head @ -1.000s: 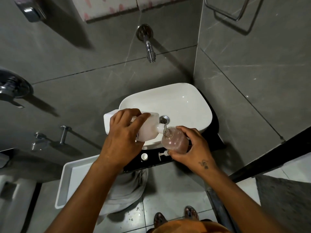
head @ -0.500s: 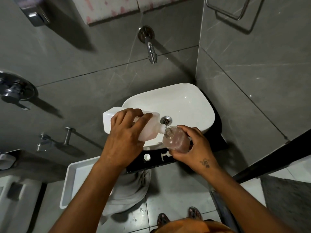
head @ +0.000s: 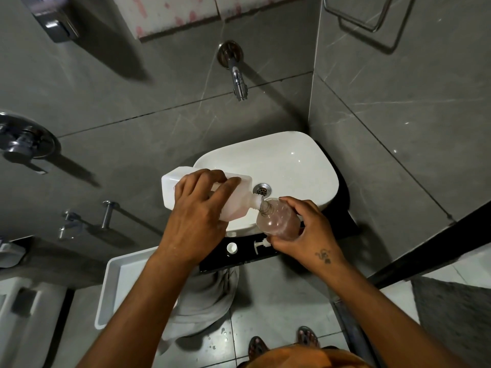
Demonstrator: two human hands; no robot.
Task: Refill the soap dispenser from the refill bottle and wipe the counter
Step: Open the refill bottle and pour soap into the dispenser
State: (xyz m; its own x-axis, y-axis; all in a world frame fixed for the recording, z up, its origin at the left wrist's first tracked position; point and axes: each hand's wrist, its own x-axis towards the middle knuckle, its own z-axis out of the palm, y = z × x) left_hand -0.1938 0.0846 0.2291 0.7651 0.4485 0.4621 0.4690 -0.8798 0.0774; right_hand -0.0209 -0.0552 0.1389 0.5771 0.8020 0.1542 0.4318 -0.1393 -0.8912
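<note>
My left hand (head: 195, 221) grips the white refill bottle (head: 172, 188), which lies almost on its side with its spout at the mouth of the soap dispenser (head: 279, 221). The dispenser is a clear round bottle holding pinkish soap, tilted, and my right hand (head: 305, 232) holds it over the front edge of the white sink (head: 292, 166). On the black counter (head: 265, 257) in front of the sink lie the dispenser's white pump head (head: 259, 246) and a small white cap (head: 231, 247). A grey cloth (head: 204, 301) hangs down from the counter's front edge.
A chrome tap (head: 237, 78) juts from the grey tiled wall above the sink. A white tray (head: 117, 285) sits left of the counter. Metal fittings (head: 24, 142) and a towel rail (head: 372, 19) are fixed to the walls. My sandalled feet (head: 281, 341) stand on the wet tiled floor.
Both hands and both bottles keep the same pouring pose. Only the camera has shifted a little.
</note>
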